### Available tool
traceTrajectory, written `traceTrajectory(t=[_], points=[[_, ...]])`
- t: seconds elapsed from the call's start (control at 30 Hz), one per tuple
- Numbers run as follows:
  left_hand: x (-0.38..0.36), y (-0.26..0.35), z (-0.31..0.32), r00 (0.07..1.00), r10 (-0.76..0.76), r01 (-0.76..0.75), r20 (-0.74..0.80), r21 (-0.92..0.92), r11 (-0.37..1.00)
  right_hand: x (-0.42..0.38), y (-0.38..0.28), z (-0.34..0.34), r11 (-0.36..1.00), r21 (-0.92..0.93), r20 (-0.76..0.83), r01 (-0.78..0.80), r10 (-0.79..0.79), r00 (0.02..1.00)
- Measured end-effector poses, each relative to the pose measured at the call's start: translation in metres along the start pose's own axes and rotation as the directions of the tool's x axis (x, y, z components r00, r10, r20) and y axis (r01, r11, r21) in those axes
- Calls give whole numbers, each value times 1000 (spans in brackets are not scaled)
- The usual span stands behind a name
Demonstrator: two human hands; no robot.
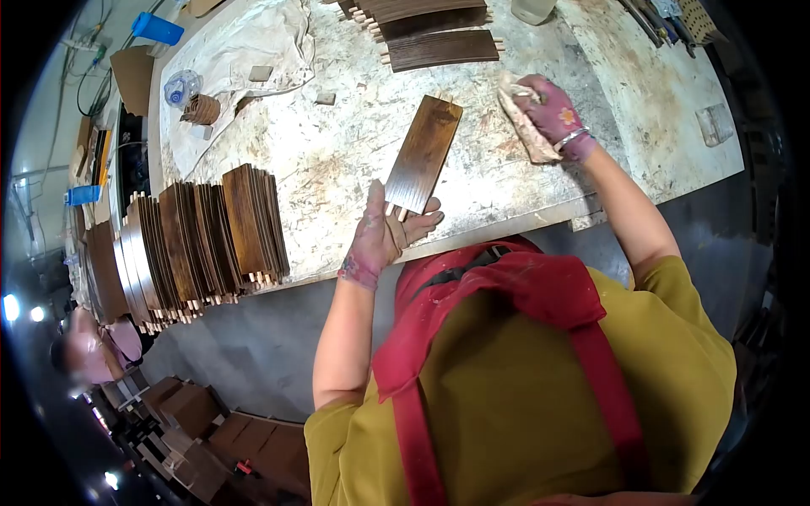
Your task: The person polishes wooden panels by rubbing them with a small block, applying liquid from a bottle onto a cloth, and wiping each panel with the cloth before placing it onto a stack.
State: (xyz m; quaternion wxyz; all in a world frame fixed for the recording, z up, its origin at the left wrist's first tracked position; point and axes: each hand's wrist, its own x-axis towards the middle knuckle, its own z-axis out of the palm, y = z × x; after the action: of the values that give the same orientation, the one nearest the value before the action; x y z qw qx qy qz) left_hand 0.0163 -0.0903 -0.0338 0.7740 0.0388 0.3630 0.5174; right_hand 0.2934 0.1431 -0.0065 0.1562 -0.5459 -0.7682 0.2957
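Observation:
My left hand, in a stained pink glove, grips the near end of a dark brown wooden slat. The thumb lies along its left side and the other fingers pass beneath its end. Pale dowels stick out of both ends of the slat, which slants with its far end to the right. In my right hand, also gloved in pink, is a bunched, stained cloth. That hand rests over the table to the right of the slat, apart from it.
Stacked brown slats with dowels line the table's left edge; more slats lie at the far side. A plastic sheet, a plastic bottle and a clear container sit on the stained table. Another person is at lower left.

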Motion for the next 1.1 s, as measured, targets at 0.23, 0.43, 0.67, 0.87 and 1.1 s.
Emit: traceTrajectory(t=[0.23,0.43,0.67,0.87,1.1], points=[[-1,-3,5,997,8,-6,-72,29,1000,-2,63,-44,994,84,-283,72,-45,958],[-32,-4,14,983,160,-165,-90,-45,985,0,128,-33,998,-13,-270,66,-67,961],[-133,30,-40,857,445,-513,-258,-357,781,7,138,-28,989,-11,-274,145,-143,951],[-160,64,-80,812,446,-581,-376,-457,674,5,138,-28,985,51,-243,168,-151,958],[-149,4,-68,747,503,-640,-434,-268,720,2,137,-24,980,99,-271,172,-139,952]])
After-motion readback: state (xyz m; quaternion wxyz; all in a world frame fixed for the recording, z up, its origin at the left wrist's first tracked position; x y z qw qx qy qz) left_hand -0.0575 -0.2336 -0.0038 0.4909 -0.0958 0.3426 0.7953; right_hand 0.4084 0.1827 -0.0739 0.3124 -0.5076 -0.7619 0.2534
